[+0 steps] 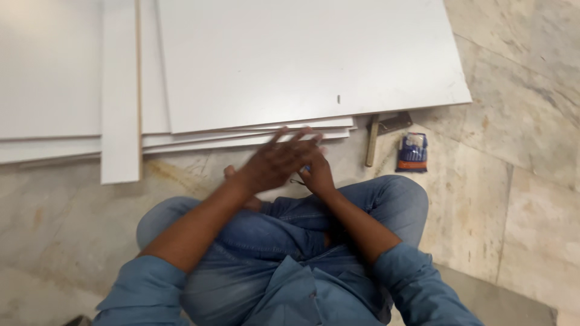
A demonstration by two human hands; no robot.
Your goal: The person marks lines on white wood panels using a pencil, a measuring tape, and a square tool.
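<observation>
Right hand point(315, 175) sits curled just short of the near edge of the stack of white boards point(302, 60), fingers closed on something small and dark with a bluish bit showing; too small and too covered to say what it is, though a thin dark loop point(297, 182) pokes out beside the palm. Left hand point(279, 160) lies over the right one, fingers spread and flat, holding nothing that I can see, blurred. Both hands hover over the person's crossed legs in blue jeans point(290, 229), touching the stack's front edge or just shy of it; cannot tell which. The stack itself lies on the marble floor point(531, 199), several sheets with edges stepped, and a narrow white strip point(120, 90) rests across its left part, overhanging toward the knees. Right of the hands, at the stack's near right corner, a hammer point(376, 136) lies half tucked under the sheets, handle pointing toward the person. Just right of the hammer, a small blue and orange packet point(412, 151) sits on the floor. Risks as I judge them: the small item could slip from the covered grip and vanish into the folds of the jeans or under the stepped board edges; the overhanging strip could tip off if a knee or elbow knocks it; the spread hand could scrape on the board edges.
</observation>
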